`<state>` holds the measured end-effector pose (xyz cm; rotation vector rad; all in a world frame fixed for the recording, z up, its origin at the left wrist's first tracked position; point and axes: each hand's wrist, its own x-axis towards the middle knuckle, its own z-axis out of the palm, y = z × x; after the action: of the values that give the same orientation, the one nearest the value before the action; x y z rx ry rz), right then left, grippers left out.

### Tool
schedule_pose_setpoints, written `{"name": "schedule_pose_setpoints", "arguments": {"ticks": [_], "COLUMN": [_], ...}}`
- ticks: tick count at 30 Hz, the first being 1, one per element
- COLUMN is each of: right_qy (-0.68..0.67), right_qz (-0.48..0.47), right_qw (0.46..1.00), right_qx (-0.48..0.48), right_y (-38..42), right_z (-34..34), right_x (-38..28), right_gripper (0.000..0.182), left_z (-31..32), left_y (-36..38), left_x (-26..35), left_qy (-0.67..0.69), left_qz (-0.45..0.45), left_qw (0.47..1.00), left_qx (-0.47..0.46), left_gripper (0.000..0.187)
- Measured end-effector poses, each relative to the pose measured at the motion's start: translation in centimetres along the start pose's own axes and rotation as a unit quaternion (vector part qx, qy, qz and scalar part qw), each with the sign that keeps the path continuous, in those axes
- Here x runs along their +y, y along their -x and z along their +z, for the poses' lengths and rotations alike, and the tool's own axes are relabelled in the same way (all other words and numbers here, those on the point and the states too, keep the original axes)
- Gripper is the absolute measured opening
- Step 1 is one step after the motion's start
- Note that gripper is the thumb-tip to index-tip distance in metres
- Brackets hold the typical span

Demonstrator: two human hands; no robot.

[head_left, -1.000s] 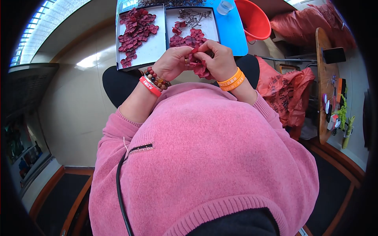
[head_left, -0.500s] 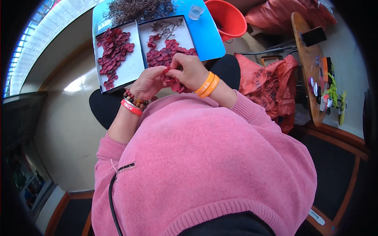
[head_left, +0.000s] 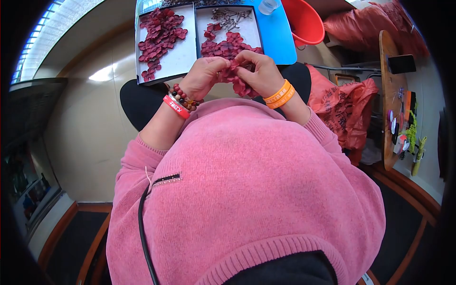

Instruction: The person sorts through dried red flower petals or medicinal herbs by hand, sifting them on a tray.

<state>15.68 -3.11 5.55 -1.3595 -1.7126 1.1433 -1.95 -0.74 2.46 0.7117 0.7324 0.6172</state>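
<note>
My left hand (head_left: pixel 204 77) and my right hand (head_left: pixel 260 72) meet at the front edge of the right box (head_left: pixel 254 28). Both are closed, with fingertips pinching dark red petals (head_left: pixel 231 71) between them. Some petals hang below my right fingers. Just behind the hands, a pile of dark red petals (head_left: pixel 228 46) lies in the right box, with thin brown stems (head_left: pixel 230 18) beyond it. More red petals (head_left: pixel 159 38) spread down the white inside of the left box (head_left: pixel 183 54).
Both boxes lie on a blue table (head_left: pixel 280 40) with a clear cup (head_left: pixel 268 6). Right of it are a red bucket (head_left: pixel 304 23) and red plastic bags (head_left: pixel 344 102). A wooden table (head_left: pixel 388 95) at the right holds a black phone (head_left: pixel 402 64).
The view has shifted, so the whole scene sits further right and higher. My hands still hold petals together, with the fingertips slightly further apart.
</note>
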Motion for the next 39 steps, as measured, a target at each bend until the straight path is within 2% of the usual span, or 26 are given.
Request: {"name": "schedule_pose_setpoints", "arguments": {"ticks": [3,6,9,11,14,18,20,21,24,27,30,33,36,39], "right_qy": [0.002,0.006,-0.001,-0.018,0.043,-0.061,-0.134,-0.182,-0.308,-0.319,-0.391,-0.442,-0.428,-0.417], "right_qz": [-0.006,-0.021,-0.027,-0.018,-0.05,-0.017,-0.031,0.008,0.101,0.121,0.153,0.223,0.151,0.153], "right_qw": [1.0,0.998,0.996,0.995,0.989,0.988,0.981,0.976,0.942,0.938,0.906,0.869,0.89,0.895], "right_qx": [0.03,0.061,0.081,0.094,0.129,0.141,0.138,0.122,0.083,0.066,0.057,0.01,0.051,0.047], "right_y": [0.2,0.2,0.0,-0.2,-0.2,0.1,-0.3,-0.3,-0.1,-0.2,-0.2,-0.1,-0.8,-0.8], "right_z": [0.2,0.3,0.2,0.4,0.9,1.5,1.6,1.4,0.3,-0.1,-0.4,-1.0,-0.3,-0.2], "right_x": [0.1,0.4,-0.1,0.0,0.0,-0.2,0.8,0.4,-1.4,-1.0,-1.3,-2.5,-0.7,-0.1], "right_gripper": [0.012,0.009,0.009,0.009,0.008,0.011,0.013,0.014,0.019,0.02,0.02,0.019,0.017,0.014], "left_z": [-0.2,1.2,1.9,2.6,3.1,3.2,3.6,3.7,3.0,2.8,3.5,3.5,3.7,3.6], "left_y": [-0.4,-0.1,0.1,0.1,0.2,0.1,0.1,0.1,-0.7,-0.9,-0.7,-0.7,-0.6,-0.9], "left_x": [-0.3,-0.4,-0.4,-0.5,-0.9,-1.2,-0.8,-0.7,-0.8,-0.4,0.5,0.9,0.9,-0.1], "left_qy": [-0.079,-0.152,-0.164,-0.114,-0.061,-0.092,-0.191,-0.24,-0.403,-0.517,-0.565,-0.598,-0.591,-0.508], "left_qz": [0.026,0.14,0.177,0.184,0.198,0.235,0.272,0.29,0.438,0.495,0.534,0.551,0.56,0.53], "left_qw": [0.996,0.973,0.961,0.964,0.964,0.95,0.917,0.895,0.764,0.66,0.587,0.542,0.544,0.646], "left_qx": [0.043,0.098,0.133,0.152,0.17,0.183,0.222,0.24,0.249,0.227,0.225,0.211,0.202,0.209], "left_gripper": [0.013,0.013,0.013,0.013,0.012,0.011,0.01,0.01,0.008,0.009,0.015,0.016,0.015,0.014]}}
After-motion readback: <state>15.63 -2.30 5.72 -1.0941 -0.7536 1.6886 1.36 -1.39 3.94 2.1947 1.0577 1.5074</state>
